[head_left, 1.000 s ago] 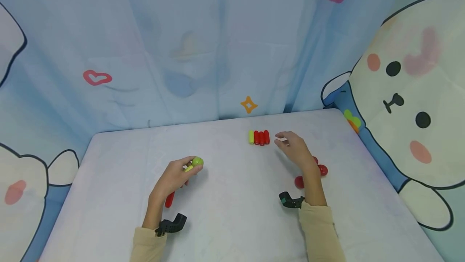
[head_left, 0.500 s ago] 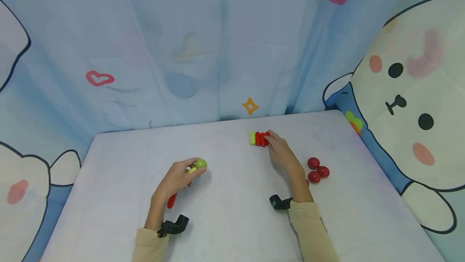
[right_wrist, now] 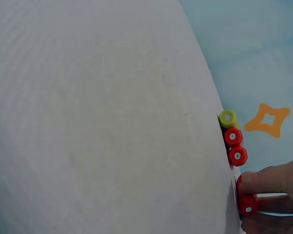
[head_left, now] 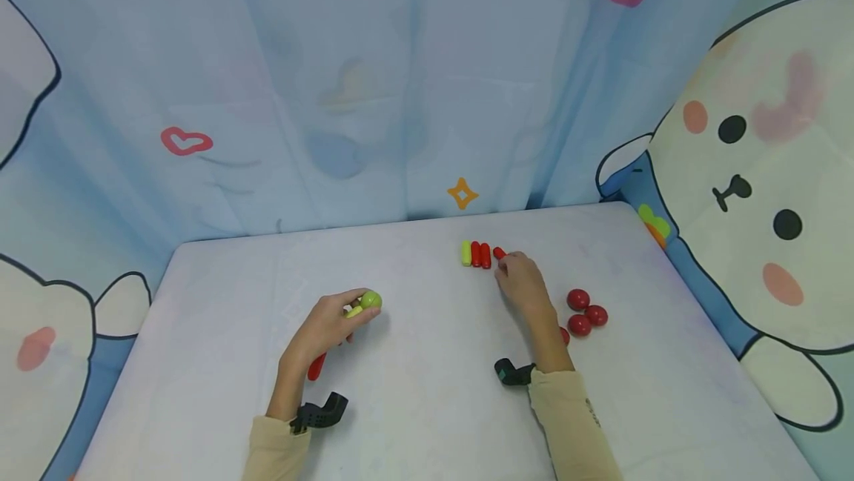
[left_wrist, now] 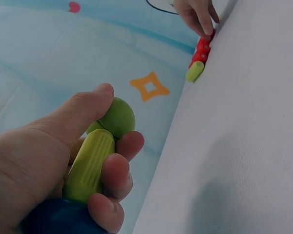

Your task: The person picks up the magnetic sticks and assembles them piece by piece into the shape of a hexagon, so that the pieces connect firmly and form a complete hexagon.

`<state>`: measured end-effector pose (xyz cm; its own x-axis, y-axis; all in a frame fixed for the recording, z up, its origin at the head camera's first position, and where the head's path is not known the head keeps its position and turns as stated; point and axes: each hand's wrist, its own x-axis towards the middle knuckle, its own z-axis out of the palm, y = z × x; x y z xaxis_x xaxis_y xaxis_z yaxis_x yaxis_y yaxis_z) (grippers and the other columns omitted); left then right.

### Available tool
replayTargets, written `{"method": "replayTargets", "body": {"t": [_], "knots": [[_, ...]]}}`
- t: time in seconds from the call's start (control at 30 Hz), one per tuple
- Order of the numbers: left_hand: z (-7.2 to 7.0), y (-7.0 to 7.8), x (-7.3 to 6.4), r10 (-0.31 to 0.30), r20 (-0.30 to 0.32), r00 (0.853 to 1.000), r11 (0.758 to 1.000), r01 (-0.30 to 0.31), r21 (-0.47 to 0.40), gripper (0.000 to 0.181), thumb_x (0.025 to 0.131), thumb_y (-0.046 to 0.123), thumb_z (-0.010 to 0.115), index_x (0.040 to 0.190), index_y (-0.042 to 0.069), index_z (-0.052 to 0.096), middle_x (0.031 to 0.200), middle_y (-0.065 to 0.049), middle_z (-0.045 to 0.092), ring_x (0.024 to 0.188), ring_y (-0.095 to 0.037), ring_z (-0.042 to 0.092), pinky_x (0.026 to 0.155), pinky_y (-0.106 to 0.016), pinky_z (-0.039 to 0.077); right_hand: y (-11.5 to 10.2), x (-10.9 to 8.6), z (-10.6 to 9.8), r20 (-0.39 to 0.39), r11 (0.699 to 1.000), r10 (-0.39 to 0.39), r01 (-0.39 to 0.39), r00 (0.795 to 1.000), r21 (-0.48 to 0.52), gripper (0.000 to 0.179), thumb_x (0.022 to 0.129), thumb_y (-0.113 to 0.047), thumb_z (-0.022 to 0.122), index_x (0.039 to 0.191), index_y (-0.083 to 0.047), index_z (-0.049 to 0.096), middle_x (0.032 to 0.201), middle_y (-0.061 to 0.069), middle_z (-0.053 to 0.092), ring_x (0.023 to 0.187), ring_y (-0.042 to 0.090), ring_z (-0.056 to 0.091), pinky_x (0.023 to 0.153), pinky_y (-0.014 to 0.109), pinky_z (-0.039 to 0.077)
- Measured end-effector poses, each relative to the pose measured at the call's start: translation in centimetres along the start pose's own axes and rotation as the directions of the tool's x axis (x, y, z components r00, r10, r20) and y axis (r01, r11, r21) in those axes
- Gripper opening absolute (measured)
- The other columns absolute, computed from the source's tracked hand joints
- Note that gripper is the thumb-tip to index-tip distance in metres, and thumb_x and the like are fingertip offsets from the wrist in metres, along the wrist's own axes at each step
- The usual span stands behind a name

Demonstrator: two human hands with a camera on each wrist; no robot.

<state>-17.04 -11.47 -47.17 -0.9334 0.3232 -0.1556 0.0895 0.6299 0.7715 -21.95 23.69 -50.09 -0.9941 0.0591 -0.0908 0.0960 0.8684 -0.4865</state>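
While the right hand (head_left: 523, 279) pinches a red stick (head_left: 499, 252) between thumb and fingers near the far edge of the bench (head_left: 414, 392), that stick lies slanted, just right of a short row and apart from it. Whether it rests on the bench is hard to tell. The row, set side by side, has a lime stick (head_left: 466, 253) at its left end and two red sticks (head_left: 485, 255) beside it.

To the left and nearer, the left hand (head_left: 330, 324) is curled about a green ball (head_left: 371, 300) and a second lime stick (left_wrist: 88, 165); the thumb presses on the ball and the other fingers wrap round the stick. A dark blue thing (left_wrist: 61, 217) shows at the base of that hand, only partly in view. Below the hand a red piece (head_left: 316, 367) appears; whether it is held or lying cannot be told.

Right of the right hand and nearer, three red balls (head_left: 596, 315) sit close together, with a fourth ball (head_left: 564, 336) half hidden by the forearm. Both sleeves (head_left: 574, 422) are beige, and each wrist carries a black camera (head_left: 322, 412). Beyond the bench hangs a blue curtain (head_left: 320, 21) with a printed orange star (head_left: 462, 193).
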Motion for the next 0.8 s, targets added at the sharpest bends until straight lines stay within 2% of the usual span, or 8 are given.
{"method": "replayTargets", "body": {"t": [0.1,0.2,0.3,0.4,0.57,0.8], "knots": [[0.0,0.0,0.0,0.005,-0.002,1.0,1.0,-0.005,0.001,0.057,0.089,0.043,0.068,0.136,0.013,0.056,0.08,-0.012,0.065,0.055,-0.022,0.059,0.05,-0.029,0.044,0.3,0.0,0.0,-0.021,0.999,0.039,-0.039,0.999,0.015,0.024,0.093,-0.014,0.064,0.111,0.002,0.062,0.11,0.021,0.059,0.102,0.034,0.056,0.092,0.045,0.052],[0.0,-0.1,0.0,0.01,0.0,1.0,1.0,-0.01,0.001,0.057,0.088,0.044,0.068,0.135,0.013,0.056,0.081,-0.011,0.065,0.055,-0.022,0.059,0.05,-0.029,0.044,0.6,0.0,0.0,-0.031,0.996,0.086,-0.085,0.996,0.042,0.018,0.093,-0.013,0.063,0.105,0.0,0.061,0.102,0.018,0.059,0.093,0.03,0.057,0.084,0.04,0.054],[0.0,-0.1,0.1,0.011,0.005,1.0,1.0,-0.011,0.0,0.057,0.088,0.043,0.068,0.135,0.014,0.056,0.081,-0.012,0.065,0.056,-0.024,0.06,0.05,-0.029,0.044,0.7,0.1,-0.2,-0.033,0.986,0.144,-0.14,0.989,0.091,0.015,0.094,-0.014,0.061,0.103,-0.002,0.057,0.098,0.016,0.059,0.088,0.028,0.057,0.078,0.036,0.053],[-0.1,-0.1,0.1,0.011,0.005,1.0,1.0,-0.011,0.002,0.056,0.089,0.043,0.068,0.136,0.015,0.056,0.08,-0.014,0.066,0.056,-0.025,0.06,0.05,-0.028,0.043,0.6,0.0,-0.6,-0.041,0.971,0.191,-0.182,0.981,0.158,0.021,0.095,-0.018,0.062,0.109,-0.006,0.052,0.102,0.015,0.059,0.09,0.028,0.058,0.08,0.037,0.054],[-0.1,-0.2,0.1,0.013,0.004,1.0,1.0,-0.013,0.01,0.055,0.089,0.043,0.067,0.136,0.016,0.056,0.079,-0.013,0.066,0.056,-0.025,0.06,0.05,-0.028,0.043,-0.1,-0.1,-1.5,-0.071,0.957,0.172,-0.15,0.982,0.247,0.037,0.093,-0.023,0.064,0.125,-0.008,0.051,0.119,0.016,0.058,0.107,0.031,0.056,0.094,0.044,0.053],[-0.1,-0.2,0.2,0.011,0.0,1.0,1.0,-0.011,0.014,0.056,0.088,0.044,0.068,0.136,0.017,0.056,0.079,-0.011,0.065,0.056,-0.024,0.06,0.05,-0.028,0.043,-0.7,-0.3,-2.0,-0.099,0.956,0.113,-0.081,0.989,0.28,0.036,0.095,-0.022,0.062,0.125,-0.005,0.055,0.123,0.02,0.061,0.109,0.033,0.057,0.096,0.045,0.051]]}}
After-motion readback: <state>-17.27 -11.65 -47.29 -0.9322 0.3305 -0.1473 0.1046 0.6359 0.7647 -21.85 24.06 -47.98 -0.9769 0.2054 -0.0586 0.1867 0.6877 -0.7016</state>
